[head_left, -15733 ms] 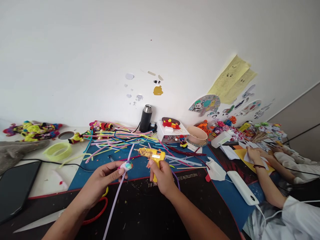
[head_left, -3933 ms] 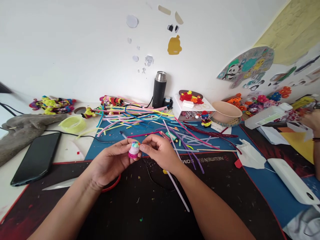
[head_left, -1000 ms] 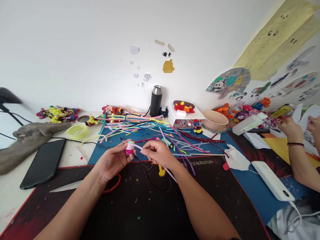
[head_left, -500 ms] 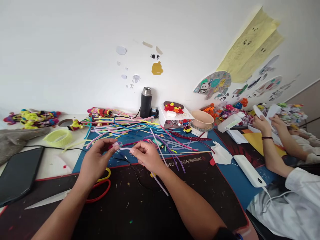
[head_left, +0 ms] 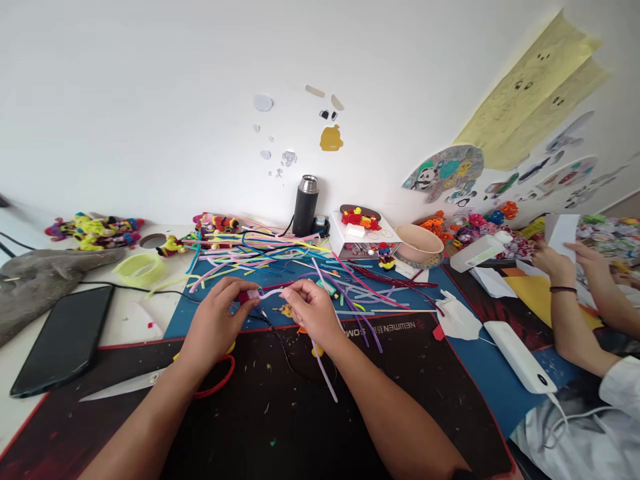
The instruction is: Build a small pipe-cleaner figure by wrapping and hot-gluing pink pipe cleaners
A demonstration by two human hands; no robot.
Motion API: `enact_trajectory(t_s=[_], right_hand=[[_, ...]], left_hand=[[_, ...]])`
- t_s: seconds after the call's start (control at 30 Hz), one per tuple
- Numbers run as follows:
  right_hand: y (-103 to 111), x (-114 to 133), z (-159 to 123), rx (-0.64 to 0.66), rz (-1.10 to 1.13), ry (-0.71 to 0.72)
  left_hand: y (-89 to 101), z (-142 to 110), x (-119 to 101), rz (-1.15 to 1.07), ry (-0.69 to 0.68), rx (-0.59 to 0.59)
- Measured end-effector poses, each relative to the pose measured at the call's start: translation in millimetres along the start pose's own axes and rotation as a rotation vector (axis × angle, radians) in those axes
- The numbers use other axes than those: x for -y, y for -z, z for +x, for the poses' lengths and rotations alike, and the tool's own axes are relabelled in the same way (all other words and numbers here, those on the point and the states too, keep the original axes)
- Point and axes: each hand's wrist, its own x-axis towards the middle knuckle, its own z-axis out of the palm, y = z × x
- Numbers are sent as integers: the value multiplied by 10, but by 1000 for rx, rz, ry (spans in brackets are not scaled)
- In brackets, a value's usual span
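My left hand [head_left: 219, 320] is closed on a small magenta craft piece [head_left: 245, 297] with lilac pipe cleaner wound at its end; the fingers hide most of it. From there a short stretch of lilac pipe cleaner [head_left: 270, 293] runs to my right hand [head_left: 311, 310], pinched between thumb and fingertips. Its loose tail seems to hang below my right hand toward the mat. Scissors [head_left: 125, 385] with a pale blade and red and yellow handles lie partly under my left forearm. Beyond my hands, many coloured pipe cleaners [head_left: 250, 257] are heaped.
A black phone [head_left: 63, 343] and a yellow coil [head_left: 140, 269] lie left. At the back stand a black flask [head_left: 305, 207], a white box [head_left: 360, 237] and a round bowl [head_left: 420, 243]. Right are a white power bank [head_left: 520, 357] and a co-worker's hands [head_left: 560, 263] holding white paper.
The view has turned a little left, so the scene sits further right. In my left hand the piece now shows its magenta side. The co-worker's paper has shifted.
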Motion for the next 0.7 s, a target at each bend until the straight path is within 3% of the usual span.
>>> enact_trajectory(t_s=[0.23,0.33,0.57,0.7], right_hand=[[-25,151,4,-62,71,30],[0,238,-19,-97,138,33],[146,304,-119,-57,202,-46],[226,286,-153,-52,215,-74]], left_hand=[[3,-5,54,-16,12,-10],[26,-2,106,-32,84,-9],[62,44,178,-513,309,-90],[58,49,171,-617,370,-66]])
